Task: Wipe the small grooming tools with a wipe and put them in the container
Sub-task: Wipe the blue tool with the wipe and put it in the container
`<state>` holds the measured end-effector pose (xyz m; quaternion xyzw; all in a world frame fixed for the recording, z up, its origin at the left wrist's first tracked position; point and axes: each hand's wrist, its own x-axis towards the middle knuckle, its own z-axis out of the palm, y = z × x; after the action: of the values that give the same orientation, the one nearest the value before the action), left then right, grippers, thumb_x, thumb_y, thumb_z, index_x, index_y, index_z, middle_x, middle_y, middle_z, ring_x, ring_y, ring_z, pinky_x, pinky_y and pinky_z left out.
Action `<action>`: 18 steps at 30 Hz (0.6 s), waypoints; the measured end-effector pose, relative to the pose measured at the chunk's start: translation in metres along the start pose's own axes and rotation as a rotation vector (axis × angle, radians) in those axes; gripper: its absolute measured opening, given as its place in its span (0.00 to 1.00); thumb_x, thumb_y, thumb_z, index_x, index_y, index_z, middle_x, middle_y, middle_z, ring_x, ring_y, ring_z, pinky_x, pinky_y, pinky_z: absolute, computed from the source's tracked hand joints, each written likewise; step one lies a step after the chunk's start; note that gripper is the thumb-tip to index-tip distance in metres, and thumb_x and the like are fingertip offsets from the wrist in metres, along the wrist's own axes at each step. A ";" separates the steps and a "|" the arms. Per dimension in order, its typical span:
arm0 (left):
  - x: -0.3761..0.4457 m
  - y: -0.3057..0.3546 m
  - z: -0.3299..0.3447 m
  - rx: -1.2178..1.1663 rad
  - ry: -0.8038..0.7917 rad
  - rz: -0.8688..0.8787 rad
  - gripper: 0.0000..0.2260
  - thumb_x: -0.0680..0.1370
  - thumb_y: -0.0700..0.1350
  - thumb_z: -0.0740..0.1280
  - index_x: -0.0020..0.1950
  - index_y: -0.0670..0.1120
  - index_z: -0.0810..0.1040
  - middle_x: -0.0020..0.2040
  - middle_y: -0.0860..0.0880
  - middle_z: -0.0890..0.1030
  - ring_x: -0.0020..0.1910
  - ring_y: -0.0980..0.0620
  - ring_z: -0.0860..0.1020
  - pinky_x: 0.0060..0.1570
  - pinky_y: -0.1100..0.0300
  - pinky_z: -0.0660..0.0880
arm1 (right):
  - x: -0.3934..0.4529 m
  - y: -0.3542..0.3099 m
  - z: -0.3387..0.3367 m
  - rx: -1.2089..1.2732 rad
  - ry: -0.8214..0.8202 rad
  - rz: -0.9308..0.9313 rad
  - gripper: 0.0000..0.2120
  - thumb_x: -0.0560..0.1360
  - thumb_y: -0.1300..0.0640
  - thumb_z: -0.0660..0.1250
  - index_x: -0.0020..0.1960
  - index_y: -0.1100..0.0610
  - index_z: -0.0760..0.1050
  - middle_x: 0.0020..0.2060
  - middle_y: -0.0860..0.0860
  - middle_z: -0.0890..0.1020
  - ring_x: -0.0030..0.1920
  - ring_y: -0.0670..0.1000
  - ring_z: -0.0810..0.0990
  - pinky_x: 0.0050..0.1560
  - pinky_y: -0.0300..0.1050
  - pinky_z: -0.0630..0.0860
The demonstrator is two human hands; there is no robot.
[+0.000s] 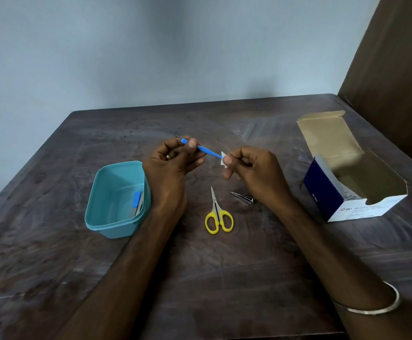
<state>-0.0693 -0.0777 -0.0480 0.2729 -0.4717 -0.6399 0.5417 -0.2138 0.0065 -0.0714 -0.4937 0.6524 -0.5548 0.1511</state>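
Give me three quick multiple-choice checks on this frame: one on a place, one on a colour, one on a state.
1. Where do the scissors lie?
A. In the container
B. On the table
C. In the box

2. What colour is the container?
A. Teal
B. Red
C. White

3. What does the right hand hold?
A. Nothing
B. The nail clipper
C. The wipe

Answers: 1 B, they rest on the table between the forearms. 2 A, its walls are teal. 3 C, its fingers pinch the wipe against the blue tool held by the left hand.

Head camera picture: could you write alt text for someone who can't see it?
Over a dark table, a left hand holds a thin blue tool while the right hand pinches a white wipe around its end. A teal container, yellow scissors and nail clippers lie below.
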 end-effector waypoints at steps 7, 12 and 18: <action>0.000 -0.002 0.001 0.015 -0.014 0.010 0.03 0.74 0.34 0.72 0.44 0.40 0.80 0.35 0.48 0.84 0.36 0.47 0.84 0.41 0.54 0.83 | 0.001 0.001 0.001 -0.062 -0.015 -0.038 0.09 0.78 0.61 0.68 0.41 0.51 0.80 0.36 0.47 0.86 0.32 0.39 0.79 0.39 0.41 0.75; 0.000 -0.001 0.001 0.014 -0.018 0.025 0.05 0.73 0.34 0.73 0.48 0.39 0.80 0.36 0.47 0.84 0.37 0.47 0.84 0.41 0.55 0.83 | 0.000 -0.001 0.000 -0.025 -0.018 0.003 0.07 0.78 0.60 0.68 0.43 0.53 0.81 0.35 0.48 0.86 0.32 0.38 0.79 0.39 0.34 0.74; -0.001 -0.002 0.002 0.013 -0.021 0.035 0.06 0.73 0.33 0.73 0.48 0.41 0.80 0.36 0.48 0.84 0.35 0.49 0.84 0.40 0.56 0.82 | 0.000 0.001 0.000 -0.020 0.006 0.026 0.04 0.76 0.55 0.71 0.42 0.52 0.83 0.33 0.49 0.85 0.31 0.41 0.79 0.40 0.45 0.78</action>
<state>-0.0717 -0.0765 -0.0490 0.2614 -0.4862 -0.6300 0.5463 -0.2140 0.0059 -0.0719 -0.4849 0.6647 -0.5478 0.1514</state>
